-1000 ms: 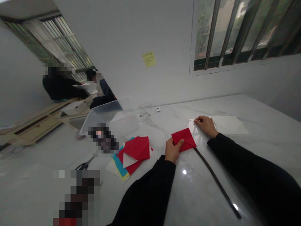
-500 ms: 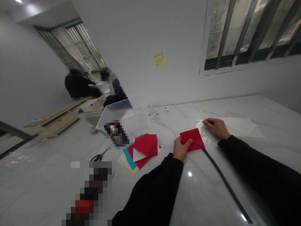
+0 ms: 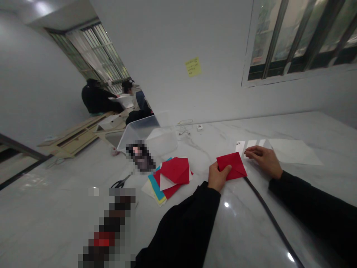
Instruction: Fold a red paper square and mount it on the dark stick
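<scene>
Where the left hand (image 3: 218,178) grips: a red envelope (image 3: 232,166), low over the marble-patterned table (image 3: 241,230); the thumb presses flat on its face, the other fingers tucked out of sight behind it.
Right hand (image 3: 266,160): just to the right of the red envelope, apart from it, palm down; its fingers are bent and drawn close to the thumb; whether they pinch anything, I cannot tell.
White sheet (image 3: 302,152): flat on the table beyond the right hand, running out to its right.
Dark strip (image 3: 275,219): long and thin, slanting from the envelope's lower right corner towards the near edge of the view, between the two black sleeves.
Paper pile (image 3: 175,172): left of the left hand, fanned unevenly; red pieces on top, white, blue and yellow showing from under them.
Scissors (image 3: 119,183): left of the pile, dark handles turned away from it; a pixelated item (image 3: 141,157) sits near them.
Clear tub (image 3: 133,131): behind that item; a small white block (image 3: 199,127) and a thin cable (image 3: 184,129) lie by the wall.
Yellow note (image 3: 193,67): stuck on the wall.
Far left: two people (image 3: 99,97) sit near a barred window (image 3: 97,52).
</scene>
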`<action>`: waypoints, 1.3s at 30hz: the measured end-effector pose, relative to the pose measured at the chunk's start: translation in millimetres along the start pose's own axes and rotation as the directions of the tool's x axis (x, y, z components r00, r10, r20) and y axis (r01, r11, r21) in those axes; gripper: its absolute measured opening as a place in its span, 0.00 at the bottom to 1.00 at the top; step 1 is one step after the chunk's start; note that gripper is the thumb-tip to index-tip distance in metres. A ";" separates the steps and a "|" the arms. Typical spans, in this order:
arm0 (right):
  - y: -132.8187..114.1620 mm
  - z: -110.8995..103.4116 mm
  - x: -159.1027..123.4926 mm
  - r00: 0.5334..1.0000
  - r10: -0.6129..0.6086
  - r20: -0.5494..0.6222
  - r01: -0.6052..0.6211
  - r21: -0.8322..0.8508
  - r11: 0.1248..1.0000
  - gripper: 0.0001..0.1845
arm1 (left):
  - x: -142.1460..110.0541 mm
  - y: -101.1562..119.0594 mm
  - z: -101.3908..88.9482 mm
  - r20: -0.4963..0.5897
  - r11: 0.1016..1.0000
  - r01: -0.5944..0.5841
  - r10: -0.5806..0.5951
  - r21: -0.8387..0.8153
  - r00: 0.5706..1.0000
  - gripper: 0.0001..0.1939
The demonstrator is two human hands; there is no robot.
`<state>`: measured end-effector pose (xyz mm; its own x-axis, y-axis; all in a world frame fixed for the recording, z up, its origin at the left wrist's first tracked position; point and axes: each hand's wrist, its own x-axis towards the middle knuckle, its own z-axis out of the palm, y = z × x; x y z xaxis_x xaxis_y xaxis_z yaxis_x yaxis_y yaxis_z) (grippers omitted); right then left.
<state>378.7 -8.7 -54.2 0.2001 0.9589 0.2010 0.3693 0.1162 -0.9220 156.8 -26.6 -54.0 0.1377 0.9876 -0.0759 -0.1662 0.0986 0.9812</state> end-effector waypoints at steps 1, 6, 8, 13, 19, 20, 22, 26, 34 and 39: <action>-3.2 0.5 -7.4 1.000 0.013 0.013 -0.013 0.037 0.999 0.18 | -0.6 0.5 0.2 -0.001 1.000 0.001 -0.001 0.008 1.000 0.16; -15.9 1.6 -27.9 0.998 -0.056 -0.021 0.056 0.003 0.998 0.15 | -3.7 4.0 1.9 -0.038 0.999 0.010 -0.009 0.043 0.999 0.16; -19.9 4.3 -31.3 0.987 -0.142 -0.080 0.143 -0.001 0.990 0.13 | -4.6 4.9 2.4 -0.049 0.998 0.011 -0.008 0.058 0.999 0.16; -30.9 17.4 -44.8 0.945 -0.327 0.002 0.327 0.014 0.945 0.07 | -4.3 6.1 2.1 -0.039 0.998 0.001 0.002 0.056 0.999 0.15; -38.1 29.0 -53.5 0.946 -0.271 0.179 0.259 0.089 0.962 0.06 | -4.0 14.8 4.1 0.008 0.998 -0.006 0.006 0.066 1.000 0.17; -37.8 29.8 -52.7 0.949 -0.253 0.190 0.240 0.087 0.967 0.06 | -4.1 16.2 4.6 0.007 0.998 -0.002 0.002 0.066 1.000 0.17; -36.9 30.7 -50.5 0.956 -0.225 0.190 0.210 0.094 0.973 0.06 | -4.5 18.7 5.4 -0.008 0.997 0.007 -0.006 0.072 1.000 0.17; -36.5 31.4 -47.8 0.963 -0.216 0.158 0.198 0.122 0.972 0.06 | -5.6 22.1 6.4 -0.011 0.999 0.025 -0.025 0.048 1.000 0.17; -37.4 31.1 -47.2 0.961 -0.222 0.162 0.210 0.088 0.974 0.06 | -4.8 22.7 6.4 0.013 0.998 0.055 -0.055 0.004 0.998 0.19; -42.6 30.7 -47.6 0.963 -0.221 0.155 0.210 0.082 0.974 0.05 | -5.3 24.9 5.6 0.041 0.998 0.039 -0.041 0.045 0.998 0.19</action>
<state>325.5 -51.4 -34.6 -0.0292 0.9378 0.3460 0.3273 0.3360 -0.8832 157.4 -30.1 -28.2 0.1844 0.9768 -0.1088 -0.1162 0.1316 0.9845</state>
